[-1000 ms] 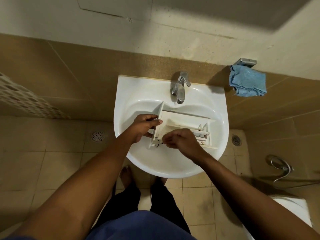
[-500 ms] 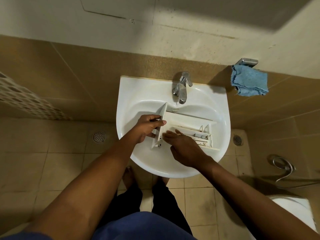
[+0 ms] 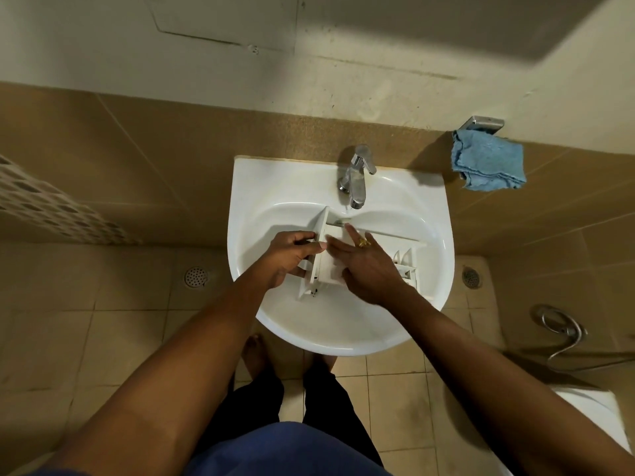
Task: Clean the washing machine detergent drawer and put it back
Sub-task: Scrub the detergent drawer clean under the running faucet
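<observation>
The left hand (image 3: 292,254) curls fingers and thumb round the front panel of the drawer (image 3: 330,273), holding it in the sink (image 3: 251,201) just below the tap (image 3: 355,182). The drawer lies across the basin, panel to the left, small compartments to the right. The right hand (image 3: 369,266) lies flat inside it, fingers straight and gripping nothing, pressed on the inner wall as if to rub it. The drawer looks like thin, stiff white plastic: light, likely slick when wet, with fine dividers that could snap under force. The panel seems the soundest place to grip — solid, with an edge for the thumb. A blue cloth (image 3: 488,163) hangs on the wall further right.
</observation>
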Demonstrator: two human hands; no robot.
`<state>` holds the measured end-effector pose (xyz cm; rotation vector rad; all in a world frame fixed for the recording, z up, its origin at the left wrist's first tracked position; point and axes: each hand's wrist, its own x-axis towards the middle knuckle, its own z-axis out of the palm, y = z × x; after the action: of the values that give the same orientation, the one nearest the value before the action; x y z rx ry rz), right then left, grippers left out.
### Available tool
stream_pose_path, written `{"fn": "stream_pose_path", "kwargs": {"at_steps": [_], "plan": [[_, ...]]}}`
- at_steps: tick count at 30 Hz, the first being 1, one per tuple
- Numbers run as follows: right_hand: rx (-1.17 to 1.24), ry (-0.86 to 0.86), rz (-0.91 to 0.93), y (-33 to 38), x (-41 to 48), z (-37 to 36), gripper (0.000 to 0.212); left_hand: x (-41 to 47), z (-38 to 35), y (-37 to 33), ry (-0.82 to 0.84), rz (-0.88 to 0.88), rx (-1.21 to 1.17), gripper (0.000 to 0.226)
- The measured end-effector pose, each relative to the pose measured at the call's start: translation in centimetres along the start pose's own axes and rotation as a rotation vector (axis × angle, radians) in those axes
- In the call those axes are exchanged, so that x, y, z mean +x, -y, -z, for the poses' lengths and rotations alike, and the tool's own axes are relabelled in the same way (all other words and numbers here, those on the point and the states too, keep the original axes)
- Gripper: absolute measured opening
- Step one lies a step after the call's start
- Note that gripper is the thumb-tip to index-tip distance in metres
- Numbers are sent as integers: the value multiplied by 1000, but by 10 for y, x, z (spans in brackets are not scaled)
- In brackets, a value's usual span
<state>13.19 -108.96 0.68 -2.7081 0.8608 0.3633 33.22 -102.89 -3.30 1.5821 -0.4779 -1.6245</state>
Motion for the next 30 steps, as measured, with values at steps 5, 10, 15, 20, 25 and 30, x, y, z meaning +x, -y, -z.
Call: {"fn": "stream_pose_path", "kwargs": {"at_steps": [5, 10, 15, 20, 25, 30], "plan": [[68, -14, -11, 9, -3, -8, 74, 0, 0, 2, 4, -1, -17, 60], [162, -85, 78, 28, -48, -21, 69, 0, 0, 1, 7, -2, -20, 52], [71, -62, 23, 2, 1, -8, 66, 0, -1, 0, 0, -2, -12, 51], [92, -81, -1, -11, 32, -4, 70, -2, 6, 1, 17, -5, -30, 42], [256, -258, -76, 2, 33, -16, 58, -4, 4, 1, 23, -20, -25, 35], [378, -303, -152, 10, 31, -18, 63, -2, -3, 2, -27, -11, -24, 44]]}}
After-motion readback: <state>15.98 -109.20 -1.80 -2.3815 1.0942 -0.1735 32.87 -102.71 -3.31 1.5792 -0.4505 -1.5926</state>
